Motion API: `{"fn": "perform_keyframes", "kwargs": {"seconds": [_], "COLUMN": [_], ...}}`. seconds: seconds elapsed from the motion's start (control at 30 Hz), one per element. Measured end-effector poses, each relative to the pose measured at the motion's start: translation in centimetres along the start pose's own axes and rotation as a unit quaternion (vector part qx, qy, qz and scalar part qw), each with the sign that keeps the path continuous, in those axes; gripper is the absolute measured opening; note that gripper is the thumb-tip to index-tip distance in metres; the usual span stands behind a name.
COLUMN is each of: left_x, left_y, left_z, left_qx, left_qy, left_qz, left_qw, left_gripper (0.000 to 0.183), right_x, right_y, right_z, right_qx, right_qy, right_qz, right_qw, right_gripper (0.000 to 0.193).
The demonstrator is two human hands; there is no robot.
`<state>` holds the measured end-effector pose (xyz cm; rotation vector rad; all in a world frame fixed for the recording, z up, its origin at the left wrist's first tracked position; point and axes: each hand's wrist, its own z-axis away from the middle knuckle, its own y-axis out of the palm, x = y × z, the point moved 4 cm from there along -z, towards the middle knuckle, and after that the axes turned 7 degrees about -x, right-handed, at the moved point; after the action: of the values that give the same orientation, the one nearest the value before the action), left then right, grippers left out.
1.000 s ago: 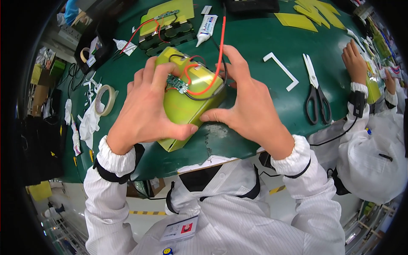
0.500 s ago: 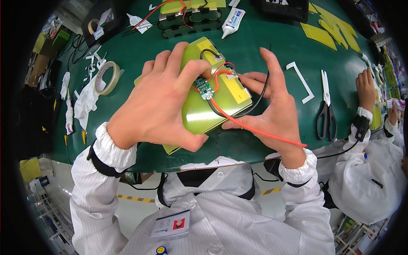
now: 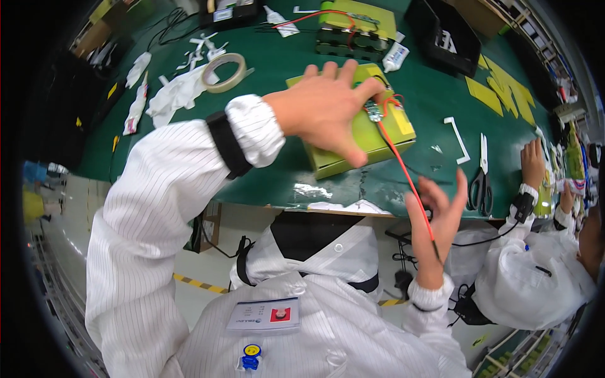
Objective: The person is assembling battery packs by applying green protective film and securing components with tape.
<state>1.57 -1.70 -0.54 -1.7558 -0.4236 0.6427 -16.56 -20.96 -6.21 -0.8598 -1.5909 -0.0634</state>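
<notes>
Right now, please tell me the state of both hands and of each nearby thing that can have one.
Yellow-green box-shaped pack, lying flat.
Left hand, open, spread over the pack.
Right hand, fingers partly bent, grip unclear.
Long red wire, running from pack to right hand.
Black-handled metal scissors, lying flat, nearly closed.
Round cream tape roll, flat, end loose.
White squeeze tube, lying down.
Rectangular black bin, open-topped.

Light: bright, fairly even | Glare: white patches on green tabletop [image 3: 265, 179] near front edge | Blur: right hand [image 3: 442, 225] smeared | Distortion: fisheye bending, black corners
</notes>
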Motion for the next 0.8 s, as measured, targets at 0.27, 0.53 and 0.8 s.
{"fn": "perform_keyframes", "kwargs": {"seconds": [0.27, 0.53, 0.8], "left_x": [-0.5, -0.2, -0.4], "left_y": [-0.4, 0.2, 0.0], "left_z": [-1.3, -0.7, -0.6], "left_qx": [0.07, 0.072, 0.05], "left_qy": [-0.05, -0.057, -0.049], "left_qz": [0.014, 0.009, 0.018], "left_qw": [0.996, 0.996, 0.997], "left_gripper": [0.109, 0.098, 0.097], "right_x": [3.9, 9.0, 8.4], "right_y": [4.4, 6.9, 5.8], "right_z": [10.5, 6.2, -1.0], "right_qx": [0.394, 0.382, -0.072], "right_qy": [-0.075, -0.345, -0.365], "right_qz": [0.0, -0.114, 0.133], "right_qw": [0.916, 0.849, 0.919], "right_gripper": [0.027, 0.033, 0.099]}}
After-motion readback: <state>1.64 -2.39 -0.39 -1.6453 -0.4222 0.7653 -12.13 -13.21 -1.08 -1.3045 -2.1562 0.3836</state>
